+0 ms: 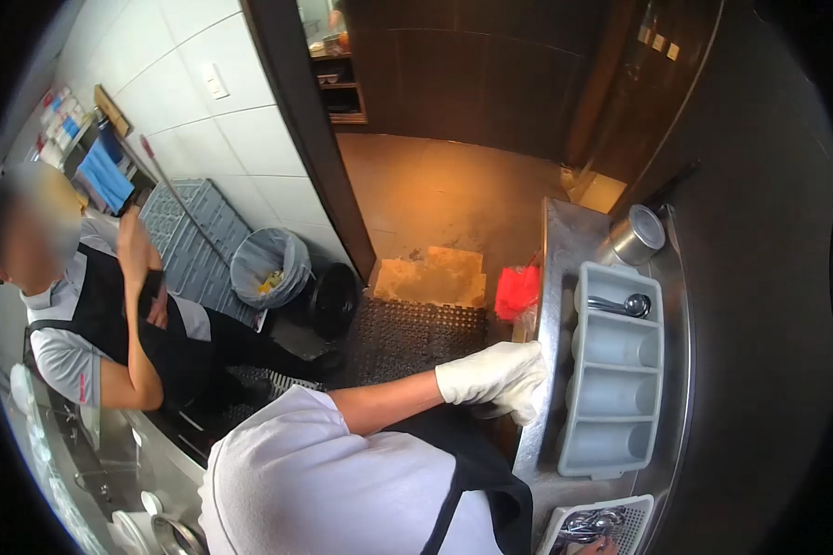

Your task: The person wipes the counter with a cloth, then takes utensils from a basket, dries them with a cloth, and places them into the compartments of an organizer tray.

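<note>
My left hand, in a white glove, is beside the near edge of the steel counter. Its fingers look curled, with bunched white fabric about them; whether they hold anything separate is unclear. At the bottom edge, the fingers of my right hand show only in part, at a white perforated basket with metal cutlery in it. Between the hands on the counter lies a grey compartment tray. Several spoons lie in its far-left compartment, at the top of the picture.
A metal canister stands past the tray. Something red hangs by the counter's end. Another person in a dark apron is behind me, near stacked grey crates and a lined bin. A dark mat covers the floor.
</note>
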The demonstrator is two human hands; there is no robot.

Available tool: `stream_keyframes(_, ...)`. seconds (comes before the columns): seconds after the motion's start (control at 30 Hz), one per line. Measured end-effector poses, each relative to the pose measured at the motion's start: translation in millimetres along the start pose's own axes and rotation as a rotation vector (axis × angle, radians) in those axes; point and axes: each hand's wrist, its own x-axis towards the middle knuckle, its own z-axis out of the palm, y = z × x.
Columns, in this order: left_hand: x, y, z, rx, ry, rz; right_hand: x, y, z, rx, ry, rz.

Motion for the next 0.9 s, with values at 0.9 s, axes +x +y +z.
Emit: stream_keyframes(0.9,75,28,74,0.678,-0.263,0.341,110,-239,-209,1.491,-0.041,-0.481)
